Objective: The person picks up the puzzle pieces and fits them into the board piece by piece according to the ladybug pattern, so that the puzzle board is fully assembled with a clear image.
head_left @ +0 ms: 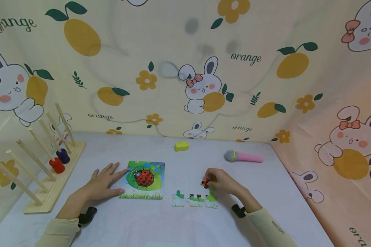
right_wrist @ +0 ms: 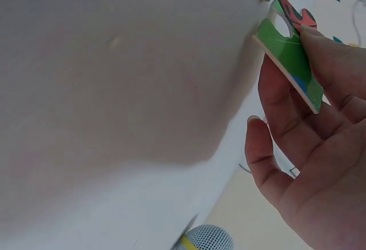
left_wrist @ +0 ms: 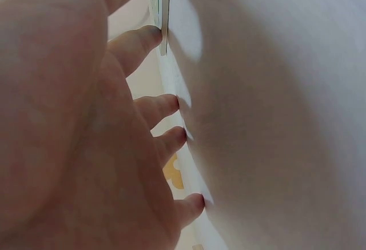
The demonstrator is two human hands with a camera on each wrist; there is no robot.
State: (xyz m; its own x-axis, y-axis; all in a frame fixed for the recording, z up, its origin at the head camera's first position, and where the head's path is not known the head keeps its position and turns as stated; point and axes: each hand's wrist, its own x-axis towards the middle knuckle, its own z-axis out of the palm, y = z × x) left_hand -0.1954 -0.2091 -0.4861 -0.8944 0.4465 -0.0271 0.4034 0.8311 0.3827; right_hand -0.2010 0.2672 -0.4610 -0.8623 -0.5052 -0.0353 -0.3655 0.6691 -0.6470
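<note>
The white table bears a wooden peg rack at left. Beside it lies a ladybug picture; the spread left hand, gripping nothing, touches its left edge. The right hand is in front of a pink microphone. Three puzzle pieces lie in a row; just beyond their right end, right-hand fingers pinch one red-and-green piece, tilted.

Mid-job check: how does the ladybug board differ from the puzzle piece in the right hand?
The ladybug board is much larger and straight-edged; the puzzle piece is small with a notched outline. The ladybug board lies flat on the table, the left hand touching its edge; the puzzle piece is tilted, pinched by the right hand. Both are flat and thin, with red, green and blue print.
</note>
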